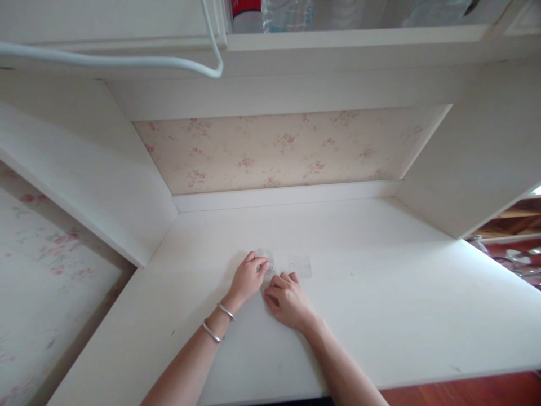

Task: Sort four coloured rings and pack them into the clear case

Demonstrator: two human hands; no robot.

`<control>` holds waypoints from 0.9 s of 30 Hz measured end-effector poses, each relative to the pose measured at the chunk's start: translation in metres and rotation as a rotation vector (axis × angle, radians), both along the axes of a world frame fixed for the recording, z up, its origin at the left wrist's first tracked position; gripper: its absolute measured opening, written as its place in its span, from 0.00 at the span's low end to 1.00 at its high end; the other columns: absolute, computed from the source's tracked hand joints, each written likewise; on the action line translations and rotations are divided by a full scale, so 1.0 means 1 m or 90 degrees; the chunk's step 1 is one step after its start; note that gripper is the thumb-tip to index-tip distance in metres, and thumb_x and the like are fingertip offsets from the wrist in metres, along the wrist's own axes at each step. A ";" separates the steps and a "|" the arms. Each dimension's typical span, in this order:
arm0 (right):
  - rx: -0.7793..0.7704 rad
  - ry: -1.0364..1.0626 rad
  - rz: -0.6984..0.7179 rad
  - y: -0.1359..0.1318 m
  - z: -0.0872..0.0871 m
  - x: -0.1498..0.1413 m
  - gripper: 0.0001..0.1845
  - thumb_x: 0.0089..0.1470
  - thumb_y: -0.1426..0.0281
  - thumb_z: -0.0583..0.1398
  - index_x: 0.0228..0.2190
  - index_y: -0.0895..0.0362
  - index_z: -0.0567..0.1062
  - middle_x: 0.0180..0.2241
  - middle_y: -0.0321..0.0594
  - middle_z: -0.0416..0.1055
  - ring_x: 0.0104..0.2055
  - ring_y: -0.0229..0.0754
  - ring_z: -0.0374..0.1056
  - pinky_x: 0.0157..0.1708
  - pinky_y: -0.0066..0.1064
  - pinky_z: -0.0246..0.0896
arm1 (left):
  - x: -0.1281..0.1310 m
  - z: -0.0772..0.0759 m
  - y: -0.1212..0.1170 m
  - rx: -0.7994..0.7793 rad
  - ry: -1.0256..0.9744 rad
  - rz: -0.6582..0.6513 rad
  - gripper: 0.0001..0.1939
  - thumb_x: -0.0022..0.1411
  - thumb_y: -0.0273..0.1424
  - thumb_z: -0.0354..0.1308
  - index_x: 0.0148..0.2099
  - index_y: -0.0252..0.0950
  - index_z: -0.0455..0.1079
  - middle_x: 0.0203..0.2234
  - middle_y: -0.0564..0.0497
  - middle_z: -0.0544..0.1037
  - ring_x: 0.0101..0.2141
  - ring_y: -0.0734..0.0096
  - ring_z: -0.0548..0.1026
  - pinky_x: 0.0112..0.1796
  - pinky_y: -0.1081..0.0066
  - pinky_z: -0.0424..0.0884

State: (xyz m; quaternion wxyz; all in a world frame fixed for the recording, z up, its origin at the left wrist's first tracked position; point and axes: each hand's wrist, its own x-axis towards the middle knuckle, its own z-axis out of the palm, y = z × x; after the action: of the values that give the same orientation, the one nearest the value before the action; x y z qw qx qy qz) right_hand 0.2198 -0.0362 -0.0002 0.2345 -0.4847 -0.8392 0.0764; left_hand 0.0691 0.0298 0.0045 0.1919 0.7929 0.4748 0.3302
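Note:
My left hand (249,277) is over the white desktop with thumb and fingertips pinched together. A tiny item seems to be in the pinch, too small to name. Under and just beyond those fingertips lies a small clear plastic packet (267,259). Close beside it, my right hand (288,298) rests on the desk with fingers curled in; whatever they hold, if anything, is hidden. A second clear, flat square packet (300,265) lies flat just past the right knuckles. Two silver bangles (218,322) circle my left wrist.
White side panels (84,169) flank the desktop (380,304). Overhead, a shelf (359,36) holds clear plastic bottles (287,14), and a white cable (127,61) hangs at upper left. Floral wallpaper (279,149) covers the back wall. Cluttered items (519,256) show at far right.

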 end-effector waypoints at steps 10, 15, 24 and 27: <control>-0.016 -0.004 -0.002 -0.002 0.002 0.000 0.09 0.57 0.72 0.55 0.28 0.54 0.74 0.31 0.38 0.68 0.37 0.40 0.60 0.38 0.35 0.45 | -0.019 -0.002 -0.026 -0.112 -0.096 0.000 0.14 0.64 0.36 0.48 0.41 0.37 0.73 0.33 0.48 0.74 0.31 0.71 0.71 0.33 0.72 0.69; -0.031 0.089 -0.042 0.006 -0.002 0.006 0.09 0.59 0.70 0.54 0.32 0.53 0.74 0.33 0.38 0.69 0.37 0.40 0.62 0.39 0.34 0.48 | -0.021 -0.005 -0.036 -0.178 -0.122 -0.038 0.13 0.64 0.35 0.50 0.40 0.37 0.74 0.32 0.49 0.74 0.31 0.72 0.71 0.33 0.73 0.68; 0.036 0.271 -0.211 0.033 -0.015 0.002 0.14 0.59 0.62 0.53 0.33 0.54 0.75 0.33 0.39 0.69 0.37 0.40 0.65 0.40 0.34 0.55 | -0.016 -0.011 -0.044 -0.158 -0.053 -0.046 0.11 0.62 0.32 0.50 0.39 0.38 0.74 0.30 0.50 0.74 0.31 0.71 0.71 0.33 0.72 0.67; 0.035 0.241 -0.205 0.040 -0.017 -0.002 0.13 0.59 0.62 0.53 0.33 0.52 0.76 0.33 0.39 0.69 0.37 0.40 0.65 0.40 0.34 0.55 | -0.014 -0.010 -0.046 -0.147 -0.042 -0.039 0.09 0.61 0.29 0.52 0.40 0.39 0.73 0.32 0.51 0.74 0.32 0.71 0.72 0.34 0.72 0.68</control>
State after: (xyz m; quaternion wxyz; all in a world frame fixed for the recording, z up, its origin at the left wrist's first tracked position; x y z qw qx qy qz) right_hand 0.2178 0.0035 -0.0173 0.4095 -0.5825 -0.6943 0.1043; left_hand 0.0547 -0.0166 -0.0059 0.3072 0.7686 0.4783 0.2933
